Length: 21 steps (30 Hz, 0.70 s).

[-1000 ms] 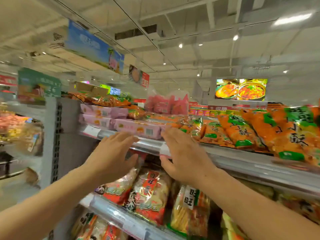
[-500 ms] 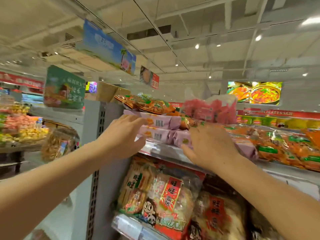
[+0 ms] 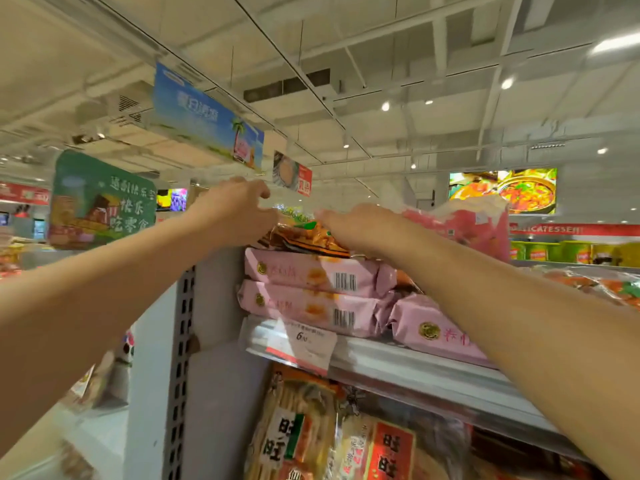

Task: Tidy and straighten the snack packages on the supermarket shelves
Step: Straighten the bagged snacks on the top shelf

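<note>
Hands meet atop a supermarket shelf: the left hand (image 3: 232,213) and right hand (image 3: 360,226) both close their fingers on an orange snack bag (image 3: 304,239) lying on stacked pink packages (image 3: 311,275) at the shelf's left end. More pink packs sit on the metal shelf (image 3: 415,368) above rice-cracker bags (image 3: 301,431)

Glossy plastic pink packages (image 3: 311,275); matt metal shelf (image 3: 415,372).

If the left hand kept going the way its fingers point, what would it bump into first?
Probably the orange snack bag atop the pink packages; the left hand points right toward it. Depth is unclear.
</note>
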Motion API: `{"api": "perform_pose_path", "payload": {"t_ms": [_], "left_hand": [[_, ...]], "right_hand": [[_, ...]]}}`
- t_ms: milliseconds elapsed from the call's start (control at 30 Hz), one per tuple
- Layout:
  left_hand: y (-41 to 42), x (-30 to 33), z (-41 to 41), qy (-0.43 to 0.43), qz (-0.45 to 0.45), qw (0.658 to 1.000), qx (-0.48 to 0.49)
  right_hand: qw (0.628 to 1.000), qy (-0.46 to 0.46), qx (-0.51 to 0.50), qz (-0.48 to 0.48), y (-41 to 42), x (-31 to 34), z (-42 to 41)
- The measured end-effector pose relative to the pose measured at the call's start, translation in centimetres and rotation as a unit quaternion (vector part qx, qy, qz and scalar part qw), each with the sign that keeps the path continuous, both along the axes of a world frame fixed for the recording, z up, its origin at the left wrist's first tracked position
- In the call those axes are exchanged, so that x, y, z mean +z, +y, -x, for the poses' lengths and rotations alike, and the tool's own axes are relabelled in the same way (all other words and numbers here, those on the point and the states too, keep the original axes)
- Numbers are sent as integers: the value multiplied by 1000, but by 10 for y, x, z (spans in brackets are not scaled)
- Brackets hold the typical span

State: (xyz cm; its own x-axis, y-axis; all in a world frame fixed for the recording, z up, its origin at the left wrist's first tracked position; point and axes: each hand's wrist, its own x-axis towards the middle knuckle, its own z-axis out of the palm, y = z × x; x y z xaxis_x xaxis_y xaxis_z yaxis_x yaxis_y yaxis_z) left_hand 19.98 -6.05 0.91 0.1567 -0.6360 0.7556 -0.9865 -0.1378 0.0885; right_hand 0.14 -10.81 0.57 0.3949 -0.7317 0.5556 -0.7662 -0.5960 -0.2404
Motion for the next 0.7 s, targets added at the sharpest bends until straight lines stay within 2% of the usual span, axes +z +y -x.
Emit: {"api": "perform_pose_path", "payload": {"t_ms": [167,300,400,567,700], "left_hand": [[-21,10,-14,38,-70,996,39],[-22,18,-15,37,-125,991,-8],[-19,26,-10,30,-168,985,-27],[-9,42,-6,27,-224,974,-37],[-3,40,-8,0,-205,978,-39]], "right_hand": [[996,-18,-17,-84,-7,2,-19],[983,-82,-11,-161,-3,6,-25],[981,-135,-6,-138,0,8,-25],[993,-91,-25,-68,7,15,-26],[990,-125,-1,-64,9,13,-25]]}}
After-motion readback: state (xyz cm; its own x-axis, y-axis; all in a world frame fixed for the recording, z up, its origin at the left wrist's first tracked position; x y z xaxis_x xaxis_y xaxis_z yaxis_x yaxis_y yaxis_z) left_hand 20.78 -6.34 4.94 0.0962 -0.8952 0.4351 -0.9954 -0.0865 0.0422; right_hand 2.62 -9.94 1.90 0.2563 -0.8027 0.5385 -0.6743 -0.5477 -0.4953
